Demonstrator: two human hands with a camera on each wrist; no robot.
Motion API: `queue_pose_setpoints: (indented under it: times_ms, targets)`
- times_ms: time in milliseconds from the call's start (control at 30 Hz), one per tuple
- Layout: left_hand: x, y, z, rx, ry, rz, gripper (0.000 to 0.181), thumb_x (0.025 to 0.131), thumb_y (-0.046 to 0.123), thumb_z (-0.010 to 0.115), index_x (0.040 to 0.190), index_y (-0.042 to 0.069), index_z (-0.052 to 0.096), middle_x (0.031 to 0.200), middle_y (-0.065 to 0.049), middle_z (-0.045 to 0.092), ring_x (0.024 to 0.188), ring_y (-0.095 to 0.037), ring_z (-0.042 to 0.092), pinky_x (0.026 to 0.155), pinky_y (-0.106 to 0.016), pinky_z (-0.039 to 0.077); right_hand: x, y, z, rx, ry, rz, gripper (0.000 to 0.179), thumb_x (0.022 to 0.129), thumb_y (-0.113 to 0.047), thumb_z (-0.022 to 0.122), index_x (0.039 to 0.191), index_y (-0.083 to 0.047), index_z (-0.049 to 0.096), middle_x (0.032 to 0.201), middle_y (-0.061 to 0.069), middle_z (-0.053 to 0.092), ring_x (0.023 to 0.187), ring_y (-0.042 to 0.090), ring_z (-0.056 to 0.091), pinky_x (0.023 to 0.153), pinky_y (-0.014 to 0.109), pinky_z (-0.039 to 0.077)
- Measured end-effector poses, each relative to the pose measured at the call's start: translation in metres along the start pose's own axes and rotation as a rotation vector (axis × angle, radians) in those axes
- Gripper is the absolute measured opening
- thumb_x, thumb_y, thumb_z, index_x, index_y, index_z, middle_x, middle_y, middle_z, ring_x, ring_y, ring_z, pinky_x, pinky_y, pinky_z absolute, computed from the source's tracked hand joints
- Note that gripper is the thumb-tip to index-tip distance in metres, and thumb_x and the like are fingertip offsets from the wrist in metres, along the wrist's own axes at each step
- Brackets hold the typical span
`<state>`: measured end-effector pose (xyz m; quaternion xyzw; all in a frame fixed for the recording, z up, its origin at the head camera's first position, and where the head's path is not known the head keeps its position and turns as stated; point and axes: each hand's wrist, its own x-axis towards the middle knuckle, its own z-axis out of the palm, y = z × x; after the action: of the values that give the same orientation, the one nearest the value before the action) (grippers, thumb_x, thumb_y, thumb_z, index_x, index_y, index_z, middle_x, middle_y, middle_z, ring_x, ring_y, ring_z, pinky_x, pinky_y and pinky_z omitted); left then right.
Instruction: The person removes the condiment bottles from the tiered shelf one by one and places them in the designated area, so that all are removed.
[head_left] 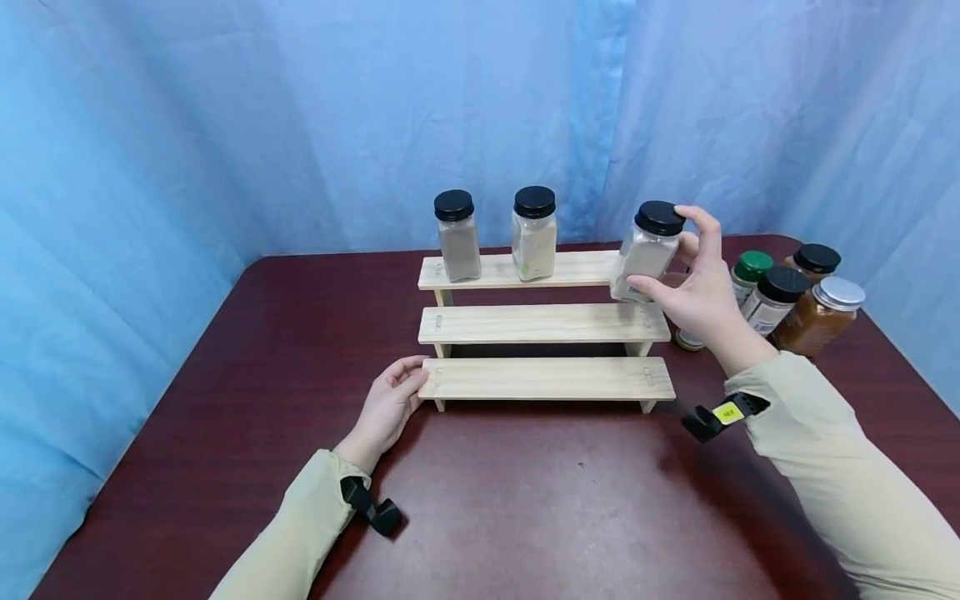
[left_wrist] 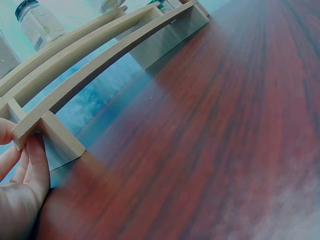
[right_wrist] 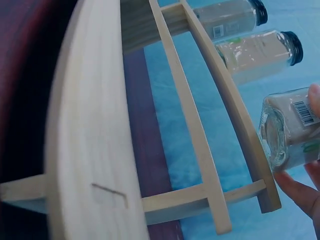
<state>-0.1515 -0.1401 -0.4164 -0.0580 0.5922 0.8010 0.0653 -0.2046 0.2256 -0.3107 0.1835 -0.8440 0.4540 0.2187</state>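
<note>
My right hand (head_left: pixel 703 287) holds a square glass jar (head_left: pixel 643 257) with a black lid, thumb low on its side and fingers up by the lid. The jar tilts slightly at the right end of the top step of a three-step wooden rack (head_left: pixel 547 379). In the right wrist view the held jar's base (right_wrist: pixel 274 137) is close to that step; I cannot tell if they touch. My left hand (head_left: pixel 388 404) pinches the left end of the lowest step, thumb above and fingers beneath. Two similar jars, one greyish (head_left: pixel 459 242) and one cream (head_left: pixel 535 237), stand upright on the top step.
Right of the rack, several seasoning jars stand grouped on the dark red table (head_left: pixel 315 333): a green-lidded one (head_left: pixel 752 267), a black-lidded one (head_left: pixel 780 292) and a silver-lidded brown one (head_left: pixel 821 317) among them. Blue curtains (head_left: pixel 375 125) hang behind and at the sides.
</note>
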Motion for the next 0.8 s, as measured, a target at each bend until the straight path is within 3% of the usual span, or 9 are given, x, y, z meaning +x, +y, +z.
queue_pose_setpoints:
  times_ms: [267,567,800]
  targets:
    - [0.001,0.002,0.0,0.025,-0.014,-0.003,0.035,0.096,-0.003,0.043,0.13,-0.01,0.039,0.096,0.001,0.054,0.082,-0.005,0.059,0.071,-0.017,0.05,-0.02,0.002,-0.007,-0.048,-0.045,-0.086,0.09,0.075,0.012,0.071,0.143,-0.009,0.016,0.12,0.022,0.054,0.094,-0.012,0.048,0.073,0.001,0.041]
    - [0.001,0.001,0.0,0.029,-0.013,0.006,0.035,0.096,-0.003,0.044,0.13,-0.01,0.039,0.096,0.001,0.055,0.082,-0.005,0.059,0.071,-0.017,0.05,-0.039,0.008,-0.018,-0.096,-0.076,-0.093,0.095,0.071,0.013,0.074,0.143,-0.007,0.017,0.12,0.024,0.053,0.102,-0.018,0.043,0.076,-0.001,0.04]
    - [0.001,0.001,0.0,0.026,-0.016,-0.007,0.036,0.096,-0.003,0.043,0.132,-0.011,0.038,0.098,0.0,0.054,0.084,-0.004,0.059,0.073,-0.016,0.05,-0.053,0.012,-0.023,-0.074,-0.106,-0.093,0.095,0.069,0.018,0.073,0.142,-0.004,0.016,0.118,0.026,0.052,0.091,-0.022,0.046,0.068,0.002,0.044]
